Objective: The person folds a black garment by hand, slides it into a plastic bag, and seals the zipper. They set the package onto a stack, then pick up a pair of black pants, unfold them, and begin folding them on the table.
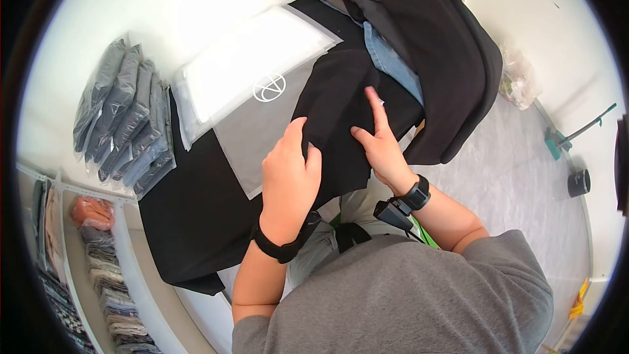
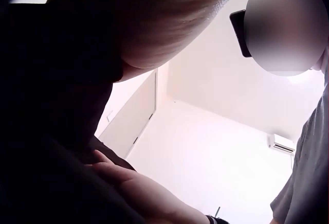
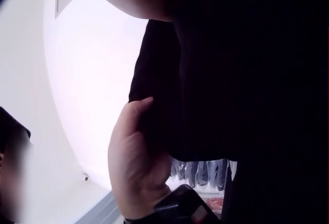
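Observation:
A folded black garment [image 1: 334,88] lies between my hands over the black-covered table. My left hand [image 1: 290,170] grips its near left edge, thumb on one face and fingers curled round the side. In the right wrist view, the same left hand [image 3: 136,157] shows its thumb against the dark cloth. At the other side of the garment, my right hand [image 1: 386,147] touches it with index finger and thumb spread apart and fairly straight. Its other fingers are mostly hidden. Beneath the garment's left side is a frosted plastic bag [image 1: 252,137] with a white circular logo.
White plastic bags [image 1: 262,46] lie stacked at the back of the black table cover [image 1: 190,223]. Several bagged garments [image 1: 124,115] stand to the left, above a shelf of folded clothes [image 1: 111,275]. A large black garment heap [image 1: 445,46] with blue denim [image 1: 393,59] rises at the right.

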